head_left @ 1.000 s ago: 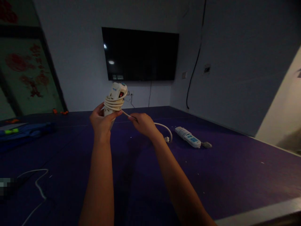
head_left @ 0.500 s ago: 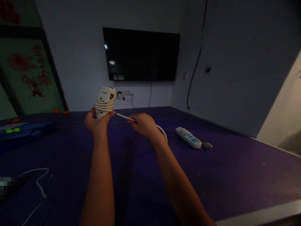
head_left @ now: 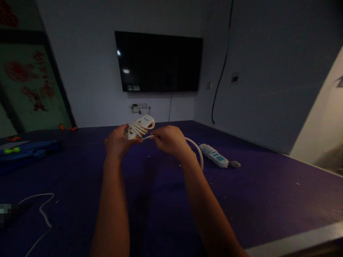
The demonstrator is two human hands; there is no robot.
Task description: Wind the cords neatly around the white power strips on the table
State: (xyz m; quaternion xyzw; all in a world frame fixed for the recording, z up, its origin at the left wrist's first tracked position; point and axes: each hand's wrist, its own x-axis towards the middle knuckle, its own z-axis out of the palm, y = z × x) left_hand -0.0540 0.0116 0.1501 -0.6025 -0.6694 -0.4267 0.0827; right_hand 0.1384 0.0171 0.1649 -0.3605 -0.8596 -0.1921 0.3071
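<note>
A white power strip (head_left: 146, 122) with its cord wound several times around the body is held up in front of me, tilted toward the right. My left hand (head_left: 119, 140) grips its lower end, thumb along the near side. The free length of white cord (head_left: 197, 149) runs from the strip into my right hand (head_left: 171, 140), whose fingers pinch it, and then curves down behind my right forearm. To the right, a second power strip (head_left: 214, 155) lies on the purple surface, its cord also wound around it and its plug end (head_left: 235, 164) sticking out.
The purple surface (head_left: 160, 200) ends in a pale edge at the lower right. Blue cloth (head_left: 34, 149) with a yellow-green item lies at left, beyond a loose white cable (head_left: 44, 214). A television (head_left: 160, 62) hangs on the wall above sockets (head_left: 140, 107).
The power strip has come down and tipped from upright toward the right, closer to my right hand. My right hand has shifted slightly right, and the cord loop bulges further out.
</note>
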